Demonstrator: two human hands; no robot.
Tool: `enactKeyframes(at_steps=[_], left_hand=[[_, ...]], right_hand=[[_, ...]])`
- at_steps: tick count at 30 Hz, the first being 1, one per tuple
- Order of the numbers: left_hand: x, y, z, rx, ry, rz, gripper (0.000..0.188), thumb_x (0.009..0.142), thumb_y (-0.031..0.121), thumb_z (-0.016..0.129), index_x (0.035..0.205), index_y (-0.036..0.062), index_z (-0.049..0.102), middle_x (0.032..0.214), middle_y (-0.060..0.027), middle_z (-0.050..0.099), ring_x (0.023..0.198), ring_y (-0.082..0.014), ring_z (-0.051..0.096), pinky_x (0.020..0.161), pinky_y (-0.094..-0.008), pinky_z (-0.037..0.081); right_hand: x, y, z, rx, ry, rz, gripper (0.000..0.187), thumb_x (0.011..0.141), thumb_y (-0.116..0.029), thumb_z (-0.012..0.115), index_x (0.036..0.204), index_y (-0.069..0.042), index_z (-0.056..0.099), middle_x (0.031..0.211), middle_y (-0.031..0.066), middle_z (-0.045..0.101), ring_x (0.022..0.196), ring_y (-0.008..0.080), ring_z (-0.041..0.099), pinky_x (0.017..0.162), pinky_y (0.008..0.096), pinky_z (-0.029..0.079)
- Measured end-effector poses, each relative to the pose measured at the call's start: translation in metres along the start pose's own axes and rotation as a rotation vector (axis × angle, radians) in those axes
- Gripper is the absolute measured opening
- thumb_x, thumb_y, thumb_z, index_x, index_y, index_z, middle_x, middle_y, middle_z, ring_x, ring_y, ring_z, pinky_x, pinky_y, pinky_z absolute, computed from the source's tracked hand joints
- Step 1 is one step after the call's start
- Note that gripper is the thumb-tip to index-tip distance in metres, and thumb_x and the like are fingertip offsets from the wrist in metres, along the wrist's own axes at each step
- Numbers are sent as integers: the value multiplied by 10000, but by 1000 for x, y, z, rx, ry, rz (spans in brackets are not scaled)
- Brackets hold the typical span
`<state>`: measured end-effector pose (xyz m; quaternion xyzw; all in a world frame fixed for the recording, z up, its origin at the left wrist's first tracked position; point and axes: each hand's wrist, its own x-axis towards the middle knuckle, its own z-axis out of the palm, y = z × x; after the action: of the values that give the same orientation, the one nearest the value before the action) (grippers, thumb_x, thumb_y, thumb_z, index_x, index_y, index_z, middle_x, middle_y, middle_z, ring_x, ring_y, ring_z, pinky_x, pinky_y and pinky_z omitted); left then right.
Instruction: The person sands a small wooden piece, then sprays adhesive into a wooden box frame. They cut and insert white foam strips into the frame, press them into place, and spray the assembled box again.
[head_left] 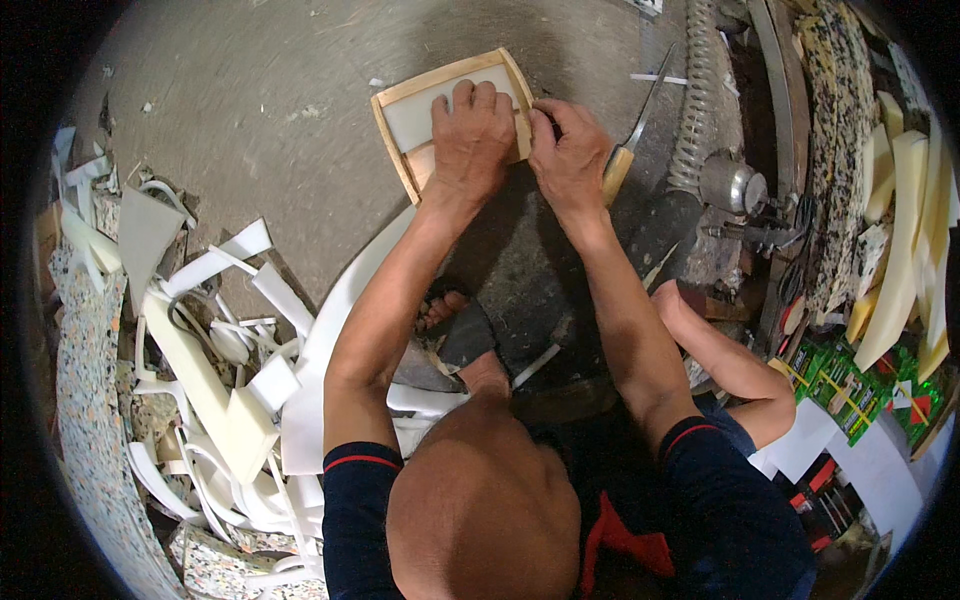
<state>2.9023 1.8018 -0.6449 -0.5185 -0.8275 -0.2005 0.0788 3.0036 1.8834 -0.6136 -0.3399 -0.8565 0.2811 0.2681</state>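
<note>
We locate the wooden frame (440, 77) in the upper middle of the view, over the grey floor (270, 130) and ahead of the sandaled foot (460, 335). The frame stands at a slight angle. Inside it we see a white sheet (406, 120) and, at the lower left, a tan piece (421, 162).

We place the left hand (474, 143) palm down over the inside of the frame. Its fingers are bent and set slightly apart, and they bear on the white sheet. The fingertips turn under; we cannot tell whether they grip anything.

We place the right hand (571, 150) at the right side of the frame. Its thumb and index finger stand narrow, drawn together at the frame's edge; the other fingers curl in. We cannot tell whether the thumb and finger pinch the wood or only press on it.

Just beside the right hand we note a knife (618, 168) with a wooden handle, its blade pointing away from the body. To the left, well apart from the frame, we find a heap of white offcuts (250, 375).
</note>
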Motion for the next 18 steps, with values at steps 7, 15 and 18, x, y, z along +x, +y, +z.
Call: enactKeyframes(at_steps=[7, 15, 18], left_hand=[[0, 4, 5, -188, 57, -159, 265, 729, 75, 700, 968, 72, 584, 1016, -87, 595, 1030, -292, 565, 845, -456, 407], [-7, 5, 5, -63, 40, -13, 222, 705, 80, 704, 907, 75, 614, 997, -82, 555, 1095, -291, 538, 926, -543, 380], [-7, 4, 11, -52, 47, -7, 195, 726, 96, 687, 909, 78, 621, 999, -73, 555, 1088, -287, 537, 921, -552, 383]], right_hand=[[0, 2, 1, 21, -2, 2, 123, 868, -83, 651, 940, 2, 704, 838, 202, 660, 772, 363, 652, 685, 427, 514], [0, 2, 1, 7, 2, 11, 136, 873, -85, 654, 956, 8, 710, 842, 198, 667, 770, 342, 669, 685, 398, 522], [0, 1, 1, 25, 1, 13, 127, 870, -79, 638, 947, 4, 695, 841, 207, 650, 781, 386, 642, 690, 447, 516]])
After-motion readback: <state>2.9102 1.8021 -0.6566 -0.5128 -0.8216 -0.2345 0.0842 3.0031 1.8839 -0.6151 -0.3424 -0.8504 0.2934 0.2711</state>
